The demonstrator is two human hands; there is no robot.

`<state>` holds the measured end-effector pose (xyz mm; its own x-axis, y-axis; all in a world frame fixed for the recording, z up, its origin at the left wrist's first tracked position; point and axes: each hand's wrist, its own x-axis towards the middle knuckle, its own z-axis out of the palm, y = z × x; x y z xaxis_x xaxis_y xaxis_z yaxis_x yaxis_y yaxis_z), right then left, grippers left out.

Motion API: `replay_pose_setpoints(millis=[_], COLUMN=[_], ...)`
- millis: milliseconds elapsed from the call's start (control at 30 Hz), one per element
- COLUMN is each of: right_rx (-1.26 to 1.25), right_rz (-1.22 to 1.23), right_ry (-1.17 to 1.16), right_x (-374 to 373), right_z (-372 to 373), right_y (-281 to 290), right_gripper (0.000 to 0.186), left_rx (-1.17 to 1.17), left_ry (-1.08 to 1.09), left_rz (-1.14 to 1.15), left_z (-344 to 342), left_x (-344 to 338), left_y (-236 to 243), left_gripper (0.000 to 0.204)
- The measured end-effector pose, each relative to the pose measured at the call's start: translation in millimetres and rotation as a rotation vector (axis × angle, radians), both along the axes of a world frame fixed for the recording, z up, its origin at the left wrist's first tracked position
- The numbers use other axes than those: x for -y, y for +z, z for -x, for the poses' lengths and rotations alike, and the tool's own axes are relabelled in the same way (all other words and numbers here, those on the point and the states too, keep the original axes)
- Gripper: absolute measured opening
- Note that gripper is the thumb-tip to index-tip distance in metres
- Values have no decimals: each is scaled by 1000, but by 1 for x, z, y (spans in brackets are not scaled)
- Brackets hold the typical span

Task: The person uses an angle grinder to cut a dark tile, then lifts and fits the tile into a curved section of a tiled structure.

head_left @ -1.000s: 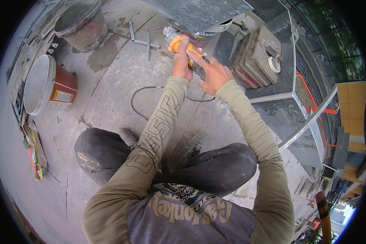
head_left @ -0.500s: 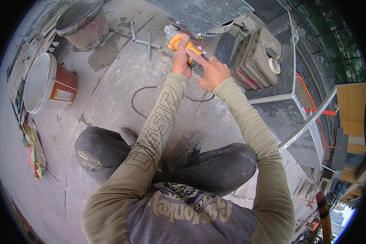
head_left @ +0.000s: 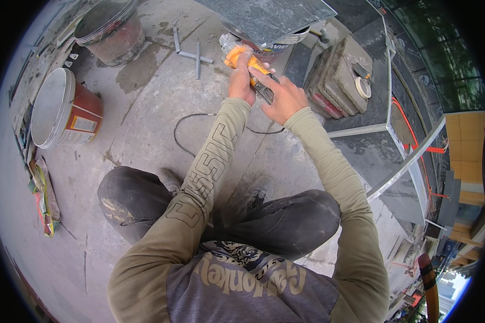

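An orange and black angle grinder (head_left: 256, 67) is held out ahead of me, its head end close to the slab and a bucket (head_left: 275, 51). My left hand (head_left: 241, 85) is wrapped round the orange body. Around the black rear part closes my right hand (head_left: 286, 99), fingers over the casing. A grey stone slab (head_left: 275, 20) lies across the top of the bucket, one corner pointing toward me. The grinder's disc cannot be made out. A dark cable (head_left: 179, 137) loops over the concrete below the tool.
Stacked rough blocks (head_left: 334, 75) stand at the right, bearing a tape roll (head_left: 362, 87). Large dark slabs (head_left: 374, 153) lie beyond them. Two more buckets, a red one (head_left: 86, 116) and a dirty one (head_left: 116, 40), stand left. Metal strips (head_left: 194, 57) rest on the floor.
My right hand's fingers have shifted slightly on the grinder's rear, the index finger drawing back toward me. The left hand keeps its hold, and the slab and bucket stay put.
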<state>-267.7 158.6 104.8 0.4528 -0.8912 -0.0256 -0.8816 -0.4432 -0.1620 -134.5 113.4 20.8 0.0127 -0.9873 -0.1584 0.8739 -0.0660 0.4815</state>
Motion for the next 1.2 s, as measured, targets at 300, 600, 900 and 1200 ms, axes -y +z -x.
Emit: replay_pose_setpoints(millis=[300, 600, 900, 1200], right_rx=[27, 3, 1, 0], right_rz=[46, 2, -12, 0], right_ry=[9, -14, -33, -19], right_x=[-20, -7, 5, -14], right_z=[20, 4, -9, 11], right_y=[0, 1, 0, 2], right_gripper=[92, 90, 93, 91], left_rx=[-68, -44, -17, -14], left_ry=[41, -10, -41, 5], left_rz=[-14, 3, 8, -31], left_z=[21, 6, -8, 13], left_x=[-21, -6, 12, -13], left_y=[9, 3, -3, 8], left_gripper=[47, 48, 48, 47])
